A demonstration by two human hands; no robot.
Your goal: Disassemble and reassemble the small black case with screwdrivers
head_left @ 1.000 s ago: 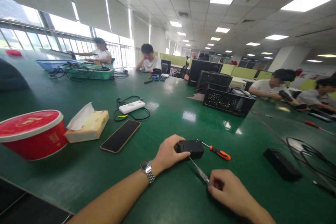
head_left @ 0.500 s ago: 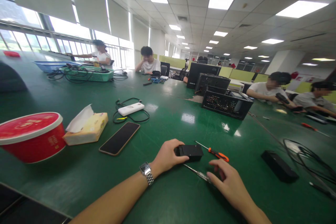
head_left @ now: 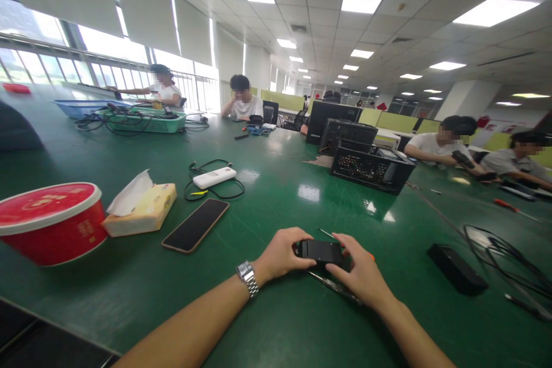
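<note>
Fingers of the left hand (head_left: 282,253) grip the left end of a black box (head_left: 321,251), and those of the right hand (head_left: 360,271) are closed round its right end, at the green table (head_left: 276,325). Just in front of the box lies a grey screwdriver (head_left: 331,284); just behind it, an orange-handled screwdriver (head_left: 326,233), partly hidden; left of it, a phone (head_left: 196,226).

The box (head_left: 321,252) is between the left hand (head_left: 284,254) and the right hand (head_left: 364,273). One screwdriver (head_left: 331,285) lies before it, a second screwdriver (head_left: 326,233) behind; left of it lie the phone (head_left: 196,225), tissue pack (head_left: 144,210) and tub (head_left: 52,230).
</note>
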